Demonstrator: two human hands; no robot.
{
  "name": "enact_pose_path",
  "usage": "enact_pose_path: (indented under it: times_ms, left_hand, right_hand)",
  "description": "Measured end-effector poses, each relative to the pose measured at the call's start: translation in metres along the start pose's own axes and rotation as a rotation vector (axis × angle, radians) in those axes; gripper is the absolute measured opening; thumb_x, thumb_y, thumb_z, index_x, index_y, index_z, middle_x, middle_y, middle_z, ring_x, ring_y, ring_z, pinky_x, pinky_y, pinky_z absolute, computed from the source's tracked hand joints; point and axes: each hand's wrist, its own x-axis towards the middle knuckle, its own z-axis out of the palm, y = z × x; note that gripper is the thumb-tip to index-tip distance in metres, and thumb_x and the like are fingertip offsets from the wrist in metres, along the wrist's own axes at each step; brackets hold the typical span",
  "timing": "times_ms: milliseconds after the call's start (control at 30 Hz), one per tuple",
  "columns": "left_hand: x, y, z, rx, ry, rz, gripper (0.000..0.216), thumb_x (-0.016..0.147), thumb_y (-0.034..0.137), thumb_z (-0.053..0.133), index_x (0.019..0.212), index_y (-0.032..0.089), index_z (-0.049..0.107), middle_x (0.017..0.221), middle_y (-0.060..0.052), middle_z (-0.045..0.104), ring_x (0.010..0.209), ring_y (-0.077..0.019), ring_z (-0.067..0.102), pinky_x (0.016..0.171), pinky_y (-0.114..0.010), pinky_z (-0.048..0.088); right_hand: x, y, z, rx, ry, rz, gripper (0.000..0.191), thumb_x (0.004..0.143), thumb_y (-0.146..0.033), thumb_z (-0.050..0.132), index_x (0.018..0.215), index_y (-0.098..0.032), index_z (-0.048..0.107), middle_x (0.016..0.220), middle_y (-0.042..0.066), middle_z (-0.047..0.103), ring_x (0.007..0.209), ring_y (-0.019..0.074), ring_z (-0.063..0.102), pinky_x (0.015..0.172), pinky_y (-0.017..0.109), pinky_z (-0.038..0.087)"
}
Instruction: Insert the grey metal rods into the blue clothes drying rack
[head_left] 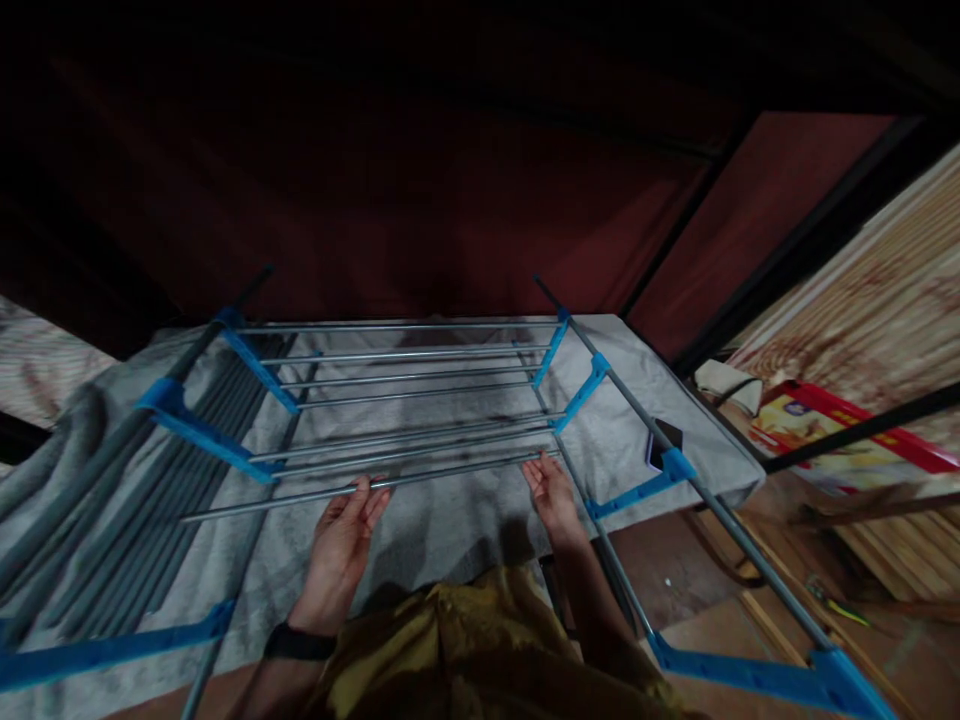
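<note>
A metal rod (442,474) lies across a drying rack (405,400) made of grey rods and blue plastic brackets. My left hand (341,545) pinches this rod near its middle, fingers closed around it. My right hand (551,495) grips the rod's right end where it meets the rack's side rail. The rod's left end sticks out free past the left blue bracket (202,430). The rack stands over a surface covered with a grey cloth (450,520).
A bundle of loose grey rods (142,500) lies on the cloth at left. A small dark object (664,442) sits near the cloth's right edge. At right are stacked wooden planks (885,540) and a red-edged box (817,425). Dark red panels stand behind.
</note>
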Motion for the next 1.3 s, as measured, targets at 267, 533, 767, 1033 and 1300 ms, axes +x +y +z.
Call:
enact_pose_path:
  times_ms: [267,533,767,1033,1300]
  left_hand:
    - [-0.006,-0.019,0.006,0.059,-0.137,0.03,0.033,0.076,0.015,0.103,0.083,0.019,0.071,0.095,-0.006,0.085,0.084,-0.0185,0.082,0.091,-0.033,0.068]
    - [-0.022,-0.015,0.019,0.158,-0.238,0.147,0.037,0.077,0.032,0.106,0.089,0.024,0.071,0.092,-0.003,0.082,0.087,-0.0196,0.079,0.087,-0.032,0.064]
    - [-0.034,-0.008,0.034,0.178,-0.337,0.207,0.032,0.08,0.03,0.103,0.097,0.022,0.077,0.1,-0.008,0.084,0.094,-0.0237,0.079,0.085,-0.033,0.062]
    - [-0.036,-0.006,0.046,0.296,-0.444,0.33,0.047,0.084,0.055,0.097,0.107,0.023,0.073,0.105,-0.008,0.085,0.103,-0.0254,0.08,0.091,-0.039,0.065]
    - [-0.031,-0.012,0.045,0.359,-0.477,0.364,0.05,0.087,0.051,0.093,0.121,0.026,0.066,0.107,-0.007,0.085,0.108,-0.0268,0.082,0.094,-0.043,0.067]
  right_hand:
    - [0.002,-0.004,-0.018,-0.038,0.096,-0.002,0.034,0.084,-0.02,0.086,0.084,-0.028,0.053,0.072,-0.009,0.07,0.071,0.0122,0.075,0.079,0.026,0.071]
    - [0.018,0.005,-0.048,-0.038,0.071,-0.055,0.052,0.066,-0.018,0.09,0.104,-0.03,0.056,0.081,-0.009,0.075,0.074,0.0179,0.08,0.078,0.033,0.074]
    - [0.025,0.011,-0.062,-0.061,0.021,-0.034,0.047,0.071,-0.019,0.088,0.108,-0.028,0.062,0.085,-0.007,0.077,0.075,0.0162,0.082,0.077,0.028,0.074]
    - [0.015,0.026,-0.053,-0.099,-0.017,0.006,0.029,0.075,-0.023,0.086,0.098,-0.026,0.068,0.083,-0.002,0.078,0.082,0.0188,0.083,0.08,0.029,0.074]
    - [-0.006,0.051,-0.027,-0.188,-0.118,0.063,0.024,0.073,-0.034,0.087,0.089,-0.027,0.07,0.086,0.002,0.082,0.088,0.0238,0.083,0.088,0.037,0.072]
